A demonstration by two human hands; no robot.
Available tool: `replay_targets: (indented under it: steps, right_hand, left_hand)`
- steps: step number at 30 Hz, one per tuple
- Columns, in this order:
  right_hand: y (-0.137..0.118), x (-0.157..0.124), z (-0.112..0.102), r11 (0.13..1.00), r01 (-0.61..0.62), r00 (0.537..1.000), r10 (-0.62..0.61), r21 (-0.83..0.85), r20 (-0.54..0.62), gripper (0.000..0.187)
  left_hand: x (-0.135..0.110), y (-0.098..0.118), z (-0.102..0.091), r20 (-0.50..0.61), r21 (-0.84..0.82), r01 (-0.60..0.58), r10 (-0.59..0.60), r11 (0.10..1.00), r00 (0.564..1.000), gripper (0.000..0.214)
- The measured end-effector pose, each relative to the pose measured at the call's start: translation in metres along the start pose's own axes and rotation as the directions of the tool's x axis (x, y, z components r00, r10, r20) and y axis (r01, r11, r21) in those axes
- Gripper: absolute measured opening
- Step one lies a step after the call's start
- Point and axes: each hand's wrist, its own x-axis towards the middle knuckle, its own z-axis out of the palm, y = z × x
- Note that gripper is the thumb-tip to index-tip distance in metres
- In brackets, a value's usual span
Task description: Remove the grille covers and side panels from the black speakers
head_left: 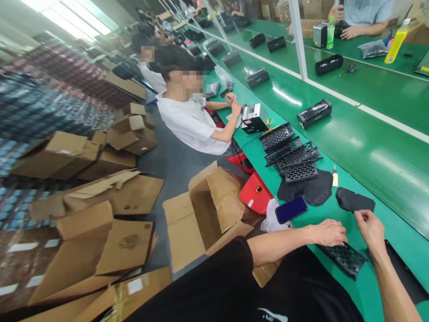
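Observation:
My left hand (pixel 330 232) is curled over the upper end of a black perforated grille (pixel 346 259) lying on the green work surface in front of me. Thumb and forefinger of my right hand (pixel 371 229) are pinched at the lower edge of a dark cloth-like sheet (pixel 355 200). Beyond my left hand, more dark sheets (pixel 320 188) lie partly under a stack of black grilles (pixel 298 156). A phone (pixel 291 210) rests on a white plastic bag (pixel 270 220) at the table edge. Beside my right forearm is a long black panel (pixel 405 270).
A small bottle (pixel 335 176) stands near the sheets. Black cylindrical housings (pixel 314 113) sit along the green conveyor (pixel 368 138). A co-worker in white (pixel 191 116) sits at the left beside a boxed device (pixel 255 118). Open cartons (pixel 208 210) crowd the floor.

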Motion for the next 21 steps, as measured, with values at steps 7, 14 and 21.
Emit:
replay_targets:
  steps: [7,14,21]
  right_hand:
    - [-0.029,0.043,0.045,0.981,-0.055,0.998,0.055,-0.183,-0.007,0.031]
    - [-0.011,0.044,0.040,0.981,-0.015,1.000,0.020,-0.194,0.023,0.036]
    - [0.016,0.047,0.011,0.992,-0.125,0.979,0.125,0.011,-0.158,0.030]
  left_hand:
    - [0.008,-0.027,-0.049,-0.051,-0.307,0.633,-0.676,0.711,0.735,0.035]
    - [0.054,-0.064,-0.073,0.073,-0.352,0.787,-0.823,0.508,0.564,0.042]
    - [0.058,-0.073,-0.065,0.116,-0.294,0.778,-0.787,0.555,0.605,0.029]
